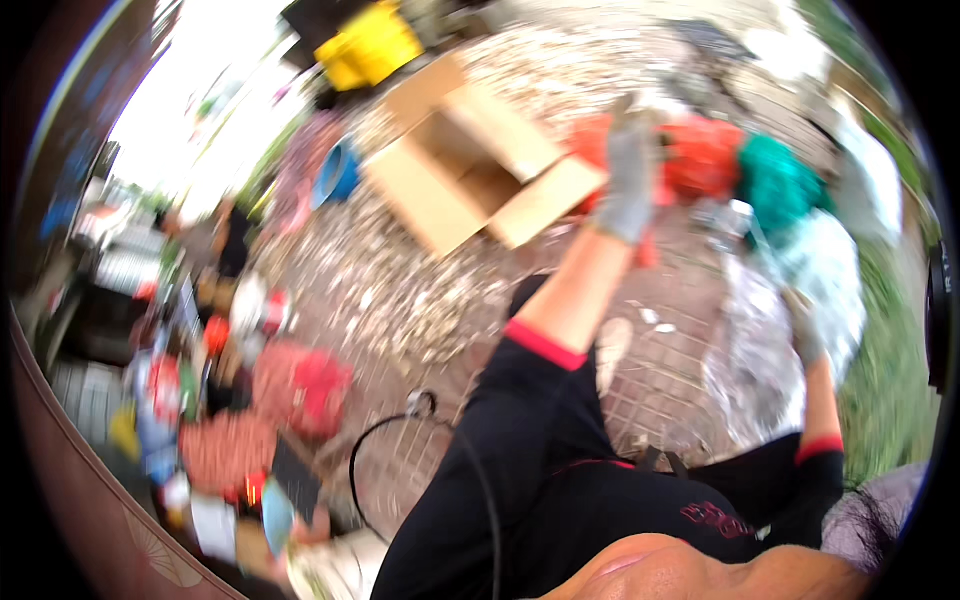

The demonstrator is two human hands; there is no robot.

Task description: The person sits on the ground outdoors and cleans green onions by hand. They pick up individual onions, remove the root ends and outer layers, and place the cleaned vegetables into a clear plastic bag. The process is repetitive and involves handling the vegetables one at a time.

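Note:
My left hand [631,176], in a grey work glove, reaches out over red plastic bags [701,157]; blur hides its fingers and whether they hold anything. An open cardboard box [517,131] lies just left of it, flaps spread. At the right, my gloved right hand [804,326] is at a crumpled clear plastic bag [750,352]; its grip is not clear. Beyond that hand is a pale, full plastic bag [832,277], and above it a green plastic bag [780,184]. A clear plastic item [731,217] lies between the green bag and the clear one.
Small pale pieces [420,307] are strewn over the paving around the box. A blue container [337,172] and a yellow object [367,45] stand beyond. Red mesh sacks [300,386] and mixed items lie at left. A black cable [360,450] loops near my leg. Grass [892,367] borders the right.

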